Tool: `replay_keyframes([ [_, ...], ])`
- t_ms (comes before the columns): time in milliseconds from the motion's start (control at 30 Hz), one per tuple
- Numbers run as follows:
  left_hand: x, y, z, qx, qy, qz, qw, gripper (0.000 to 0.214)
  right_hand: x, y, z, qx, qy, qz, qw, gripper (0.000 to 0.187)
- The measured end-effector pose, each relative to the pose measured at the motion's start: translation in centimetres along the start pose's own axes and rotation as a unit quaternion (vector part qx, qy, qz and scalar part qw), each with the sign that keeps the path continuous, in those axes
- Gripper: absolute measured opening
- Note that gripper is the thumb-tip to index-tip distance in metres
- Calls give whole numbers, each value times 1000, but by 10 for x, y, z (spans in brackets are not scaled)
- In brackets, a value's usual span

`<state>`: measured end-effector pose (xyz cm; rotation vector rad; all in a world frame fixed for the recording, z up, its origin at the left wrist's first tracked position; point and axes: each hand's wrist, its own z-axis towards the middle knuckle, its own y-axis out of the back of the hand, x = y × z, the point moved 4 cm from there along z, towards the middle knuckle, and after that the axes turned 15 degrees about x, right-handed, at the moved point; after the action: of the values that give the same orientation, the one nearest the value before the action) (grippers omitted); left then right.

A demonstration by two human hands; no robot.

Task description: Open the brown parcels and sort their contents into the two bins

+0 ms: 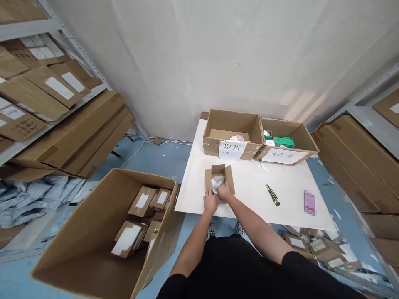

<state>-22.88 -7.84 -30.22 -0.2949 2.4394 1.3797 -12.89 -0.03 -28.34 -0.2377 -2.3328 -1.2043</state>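
A small open cardboard box (220,177) stands near the front edge of the white table top (249,187). White crumpled wrapping (217,182) bulges from its opening. My left hand (211,202) grips the box's front corner, and my right hand (224,191) pinches the wrapping at the opening. To the right lie a yellow-and-black utility knife (273,195) and a pixelated pink item (309,202), neither touching my hands. The box's contents below the wrapping are hidden.
At the table's back stand two labelled open cartons (232,124) (288,135) holding small items. A large open carton (93,232) of taped parcels sits at lower left. Metal shelves (52,99) of flat cartons stand at left; more parcels (318,249) lie on the floor at right.
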Motion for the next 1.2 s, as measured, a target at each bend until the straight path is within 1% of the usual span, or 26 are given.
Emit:
replay_keyframes([
  [67, 1, 0, 0, -2, -3, -5, 1000, 29, -9, -12, -12, -11, 12, -16, 1000, 44],
  [133, 3, 1, 1, -13, -6, -10, 1000, 28, -23, -18, -29, -53, 14, -26, 998, 56],
  [200, 4, 1, 4, -33, -14, -18, 999, 25, -42, -21, -49, -95, -9, -29, 995, 63],
  [267, 1, 0, 6, -51, -33, -30, 998, 22, -63, -25, -69, -107, -47, -29, 993, 65],
  [333, -8, -2, 8, -63, -66, -46, 995, 20, -82, -30, -88, -94, -69, -27, 993, 60],
  [400, -24, -4, 8, -66, -110, -55, 990, 21, -99, -32, -105, -91, -85, -16, 992, 50],
  [433, -34, -4, 7, -65, -133, -55, 987, 21, -107, -31, -112, -100, -99, -7, 990, 43],
  [533, -69, -1, 3, -58, -195, -36, 978, 26, -130, -25, -132, -155, -139, 35, 977, 27],
  [633, -107, 7, 0, -58, -233, -16, 971, 31, -151, -12, -154, -221, -126, 76, 964, 22],
  [700, -138, 14, -1, -62, -259, -7, 964, 35, -166, 3, -174, -278, -110, 91, 950, 22],
  [767, -176, 20, -3, -73, -285, 3, 956, 43, -185, 21, -199, -328, -104, 96, 934, 21],
  [833, -223, 22, -9, -86, -311, 21, 946, 55, -208, 41, -228, -362, -111, 98, 920, 21],
  [900, -276, 16, -18, -81, -349, 53, 932, 64, -235, 59, -262, -386, -129, 105, 908, 21],
  [967, -330, 2, -28, -48, -398, 97, 911, 64, -264, 72, -300, -410, -153, 115, 892, 21],
  [1033, -382, -20, -37, 3, -444, 136, 885, 60, -296, 77, -342, -439, -180, 128, 871, 21],
  [1133, -453, -61, -46, 67, -495, 166, 850, 57, -344, 71, -411, -479, -232, 151, 833, 23],
  [1200, -498, -91, -56, 85, -526, 168, 830, 57, -375, 60, -459, -500, -268, 162, 807, 23],
])
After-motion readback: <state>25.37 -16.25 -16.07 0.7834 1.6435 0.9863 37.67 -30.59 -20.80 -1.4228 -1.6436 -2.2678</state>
